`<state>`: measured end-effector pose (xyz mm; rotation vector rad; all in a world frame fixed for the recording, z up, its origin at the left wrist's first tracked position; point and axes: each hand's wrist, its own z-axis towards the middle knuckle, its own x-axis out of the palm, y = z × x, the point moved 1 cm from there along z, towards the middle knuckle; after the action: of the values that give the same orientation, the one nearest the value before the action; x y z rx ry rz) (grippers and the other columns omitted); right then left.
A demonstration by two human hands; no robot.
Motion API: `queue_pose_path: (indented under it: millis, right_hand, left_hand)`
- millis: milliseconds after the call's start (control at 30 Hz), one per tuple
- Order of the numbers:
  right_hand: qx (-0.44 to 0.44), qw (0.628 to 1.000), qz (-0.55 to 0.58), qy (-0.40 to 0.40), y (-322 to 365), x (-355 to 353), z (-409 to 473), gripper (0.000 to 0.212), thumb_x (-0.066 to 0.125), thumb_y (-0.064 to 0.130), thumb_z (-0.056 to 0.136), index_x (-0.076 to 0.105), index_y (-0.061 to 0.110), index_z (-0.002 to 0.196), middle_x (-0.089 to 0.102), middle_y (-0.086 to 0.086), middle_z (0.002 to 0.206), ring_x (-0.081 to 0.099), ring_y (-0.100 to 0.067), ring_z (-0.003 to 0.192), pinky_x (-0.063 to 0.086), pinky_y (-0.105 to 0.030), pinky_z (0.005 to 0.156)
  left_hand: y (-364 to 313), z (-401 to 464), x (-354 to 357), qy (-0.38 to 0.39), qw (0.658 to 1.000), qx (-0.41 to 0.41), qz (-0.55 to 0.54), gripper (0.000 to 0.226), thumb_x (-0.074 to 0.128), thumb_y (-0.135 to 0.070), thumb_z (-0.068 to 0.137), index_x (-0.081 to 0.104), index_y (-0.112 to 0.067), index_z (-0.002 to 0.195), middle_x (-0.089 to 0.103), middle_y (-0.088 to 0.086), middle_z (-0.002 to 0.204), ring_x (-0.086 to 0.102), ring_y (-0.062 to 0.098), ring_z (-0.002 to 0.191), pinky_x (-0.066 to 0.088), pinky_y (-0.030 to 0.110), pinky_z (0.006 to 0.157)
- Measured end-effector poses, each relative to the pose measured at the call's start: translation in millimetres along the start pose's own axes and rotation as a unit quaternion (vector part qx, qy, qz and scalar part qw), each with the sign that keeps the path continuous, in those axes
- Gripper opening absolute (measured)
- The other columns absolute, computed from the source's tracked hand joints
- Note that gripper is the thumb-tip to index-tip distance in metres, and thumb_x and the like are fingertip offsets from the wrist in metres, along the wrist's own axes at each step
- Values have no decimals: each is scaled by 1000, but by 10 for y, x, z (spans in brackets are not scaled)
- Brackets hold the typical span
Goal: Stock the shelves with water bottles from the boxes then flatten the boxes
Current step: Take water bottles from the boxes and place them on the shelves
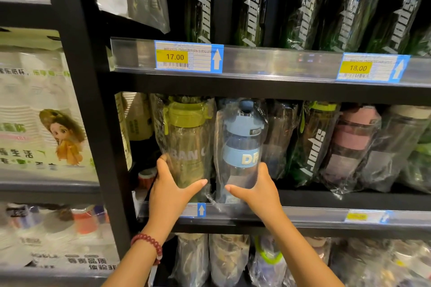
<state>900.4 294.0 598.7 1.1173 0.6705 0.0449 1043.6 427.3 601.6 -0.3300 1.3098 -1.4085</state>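
Two plastic-wrapped water bottles stand upright side by side on the middle shelf (326,200). The left one is an olive-green bottle (186,140) with a green lid. My left hand (171,190) grips its lower part, fingers round its left side and thumb across the front. The right one is a clear bottle with a blue lid and blue band (241,144). My right hand (257,190) grips its base, thumb pointing left across the front. No box is in view.
More wrapped bottles fill the middle shelf to the right, including a dark sports bottle (312,144) and a pink one (352,142). Black sports bottles (300,7) stand on the shelf above, wrapped bottles (228,258) below. A black upright post (93,112) borders the left; paper-cup packs lie beyond.
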Motion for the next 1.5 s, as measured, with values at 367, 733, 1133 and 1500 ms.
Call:
queue_pose_path:
  millis: [367, 733, 1133, 1500]
  right_hand:
    - [-23, 1000, 4, 17, 8, -56, -48, 60, 82, 32, 69, 38, 22, 108, 52, 6, 116, 50, -10, 101, 39, -18, 72]
    - [-122, 991, 13, 50, -159, -515, -571, 90, 78, 29, 75, 25, 23, 147, 40, 7, 137, 39, -4, 124, 34, -24, 103]
    - [-273, 884, -227, 304, -1410, -650, -1895, 74, 78, 24, 73, 43, 10, 136, 50, -9, 131, 48, -33, 120, 43, -41, 96]
    - [-420, 689, -264, 528, -1631, -318, -3136, 90, 94, 43, 33, 65, 13, 112, 68, -5, 104, 69, -26, 89, 57, -33, 65]
  left_hand:
    - [-30, -13, 2, 5, 1000, -17, 4, 101, 82, -44, 64, 20, -18, 140, 44, 5, 139, 48, 26, 122, 43, 35, 93]
    - [-123, -1033, -70, -87, 994, 19, 69, 78, 76, -36, 75, 36, -22, 141, 41, -5, 138, 42, 12, 125, 39, 29, 98]
    - [194, -3475, 640, -51, 936, -151, 313, 80, 89, -23, 51, 51, -11, 121, 62, 13, 111, 61, 32, 95, 53, 38, 72]
    - [20, -5308, 409, -90, 831, -402, 374, 74, 85, -37, 53, 60, -9, 117, 65, 12, 108, 66, 32, 91, 56, 38, 68]
